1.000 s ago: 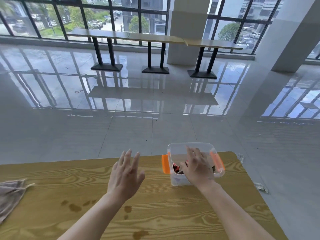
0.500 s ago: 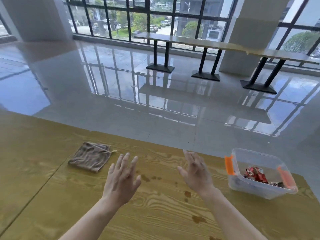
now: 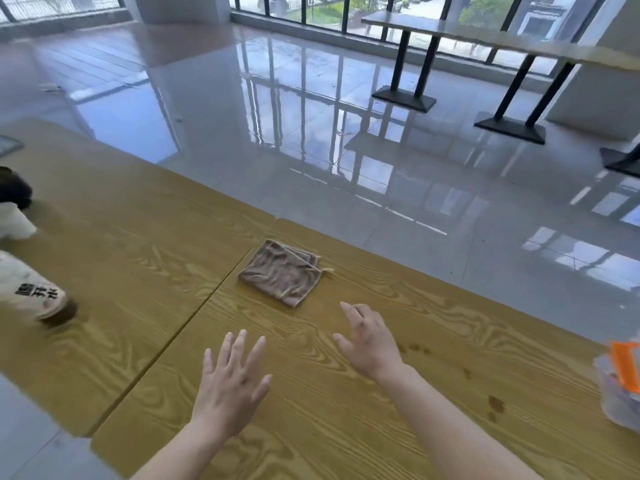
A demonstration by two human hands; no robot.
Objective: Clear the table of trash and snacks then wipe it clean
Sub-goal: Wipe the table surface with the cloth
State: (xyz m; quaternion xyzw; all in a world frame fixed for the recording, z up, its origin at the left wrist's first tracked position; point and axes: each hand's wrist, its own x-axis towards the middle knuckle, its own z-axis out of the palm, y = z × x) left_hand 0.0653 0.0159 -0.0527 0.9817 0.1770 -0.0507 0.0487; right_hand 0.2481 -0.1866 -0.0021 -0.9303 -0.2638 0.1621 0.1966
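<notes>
A folded brown cloth point(image 3: 282, 272) lies flat on the wooden table point(image 3: 346, 427), near its far edge. My right hand point(image 3: 369, 341) hovers over the table just right of and nearer than the cloth, fingers spread and holding nothing. My left hand point(image 3: 232, 379) hovers lower down, fingers straight and apart, also holding nothing. Dark brown spill spots point(image 3: 495, 403) mark the wood to the right of my right arm. The clear plastic box with orange clips point(image 3: 620, 386) stands at the right edge, partly cut off.
A second wooden table point(image 3: 114, 258) adjoins on the left, with a seam between the two. A person in light printed clothing point(image 3: 31, 289) is at its left edge. Glossy tiled floor lies beyond, with long black-legged tables point(image 3: 502, 39) by the windows.
My view has swung left, so the cloth now sits near the centre and the box has slid to the right edge. Both hands have moved toward the cloth, holding nothing.
</notes>
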